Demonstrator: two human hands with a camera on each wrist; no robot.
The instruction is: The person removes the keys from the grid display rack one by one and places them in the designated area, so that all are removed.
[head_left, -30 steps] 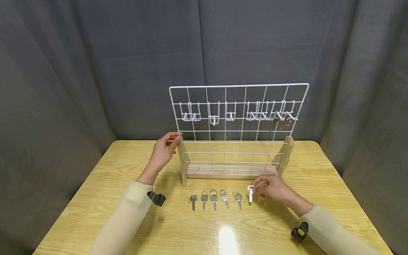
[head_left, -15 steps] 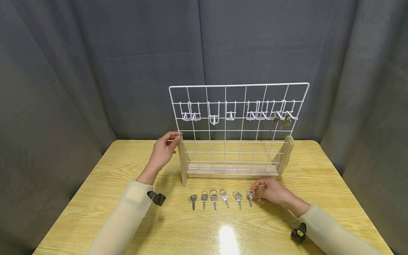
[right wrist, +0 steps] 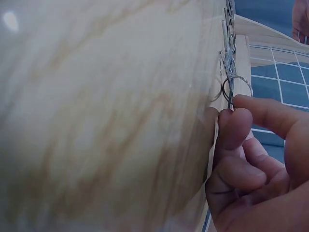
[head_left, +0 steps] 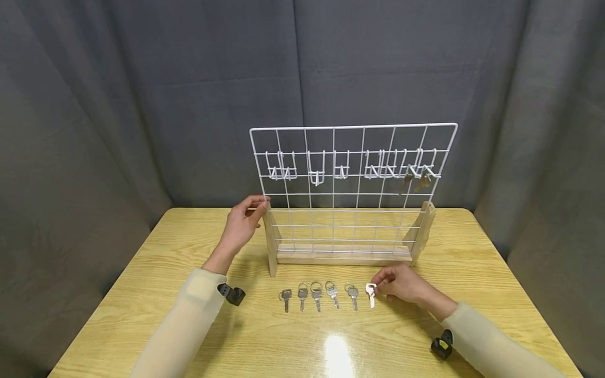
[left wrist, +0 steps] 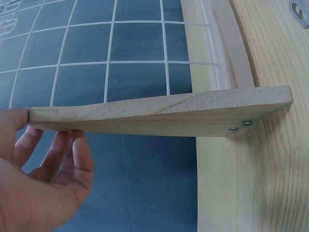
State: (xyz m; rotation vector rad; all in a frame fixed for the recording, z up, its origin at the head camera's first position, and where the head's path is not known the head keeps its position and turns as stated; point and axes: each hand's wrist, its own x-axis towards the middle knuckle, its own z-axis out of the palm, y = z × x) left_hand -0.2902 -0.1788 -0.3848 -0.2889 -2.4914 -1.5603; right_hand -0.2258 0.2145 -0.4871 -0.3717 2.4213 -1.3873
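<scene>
My left hand (head_left: 242, 223) holds the top of the wooden side upright (left wrist: 159, 112) of a white wire grid rack (head_left: 333, 211), thumb on one side and fingertips on the other. On the right, low over the table, my right hand (head_left: 402, 283) pinches a silver key (head_left: 372, 298) by its head end; the fingertips hide its ring. That key is at the right end of a row of several keys with rings, the nearest being a silver key (head_left: 353, 297). In the right wrist view the right hand (right wrist: 260, 159) is seen with its thumb and index finger together beside the row.
White hooks (head_left: 316, 176) line the upper part of the grid. Two keys (head_left: 424, 181) hang from the rightmost hooks. The rack stands on a wood-grain table (head_left: 264, 336), with a grey curtain (head_left: 212, 105) behind and at both sides.
My right hand has lowered the key slightly toward the table, in line with the row. Over the last half second it barely moves. The left hand stays on the upright.
</scene>
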